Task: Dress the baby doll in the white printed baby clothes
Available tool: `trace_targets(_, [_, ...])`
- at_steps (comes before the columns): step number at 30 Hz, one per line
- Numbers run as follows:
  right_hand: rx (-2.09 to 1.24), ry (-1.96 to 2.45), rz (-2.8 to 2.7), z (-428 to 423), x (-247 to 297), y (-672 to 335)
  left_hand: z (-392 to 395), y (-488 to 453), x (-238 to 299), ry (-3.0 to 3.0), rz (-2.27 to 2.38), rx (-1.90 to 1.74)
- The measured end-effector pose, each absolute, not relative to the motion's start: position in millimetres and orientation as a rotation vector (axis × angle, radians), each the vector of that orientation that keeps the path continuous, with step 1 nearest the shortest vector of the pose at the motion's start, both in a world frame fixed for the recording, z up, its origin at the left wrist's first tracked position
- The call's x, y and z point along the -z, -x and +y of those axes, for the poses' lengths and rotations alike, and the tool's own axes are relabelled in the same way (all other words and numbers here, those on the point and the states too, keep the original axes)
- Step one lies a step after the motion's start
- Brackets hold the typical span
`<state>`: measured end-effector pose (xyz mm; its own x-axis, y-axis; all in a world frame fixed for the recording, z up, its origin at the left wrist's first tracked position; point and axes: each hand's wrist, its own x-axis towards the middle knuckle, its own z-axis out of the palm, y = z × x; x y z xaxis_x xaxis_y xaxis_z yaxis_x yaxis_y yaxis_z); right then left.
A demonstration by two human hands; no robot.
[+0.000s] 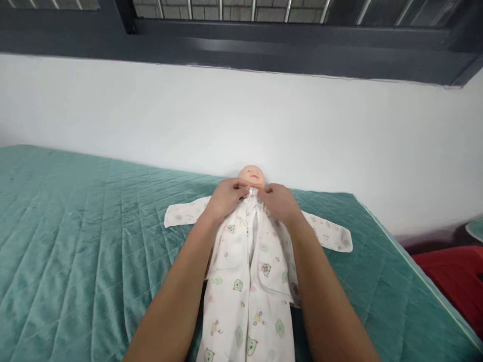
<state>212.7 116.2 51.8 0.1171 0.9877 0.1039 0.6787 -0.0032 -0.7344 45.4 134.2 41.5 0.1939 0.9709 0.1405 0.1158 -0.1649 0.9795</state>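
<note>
A baby doll (pixel 252 174) lies on its back with its head toward the wall. It wears a white printed baby jacket (pixel 232 246), whose front edges part below the neck and whose sleeves stretch out to both sides. White printed pants (pixel 247 322) of similar pattern cover the legs. At the collar, my left hand (pixel 229 195) pinches the jacket's left front edge, just under the doll's chin. Across from it, my right hand (pixel 278 201) has its fingers closed on the collar's right side. The fingertips partly hide the collar.
A green quilted bed cover (pixel 94 241) spreads under the doll, its edge dropping off at the right. Behind it rises a white wall (pixel 211 110) below a dark window frame (pixel 264 48) with metal bars. A red object (pixel 453 271) stands beyond the bed's right edge.
</note>
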Motion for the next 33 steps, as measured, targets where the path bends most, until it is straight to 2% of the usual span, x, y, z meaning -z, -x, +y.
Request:
trace_targets(3, [-0.741, 1.627, -1.513, 122.5, -55.6, -214.1, 137.0, -39.7, -40.2, -1.421, 1.018, -1.080])
trace_targets(11, [-0.762, 1.390, -1.268, 116.3, -36.3, -197.2, 142.7, -46.4, -36.4, -1.520, 1.030, -1.125])
trace_targets(22, [-0.746, 1.235, -1.424, 118.8, -28.1, -201.5, 148.4, -47.5, -28.1, -1.578, 1.064, -1.142])
trace_targets(33, [-0.785, 1.293, -1.541, 118.8, -30.9, -203.8, 140.4, -49.2, -39.6, -1.592, 1.130, -1.085])
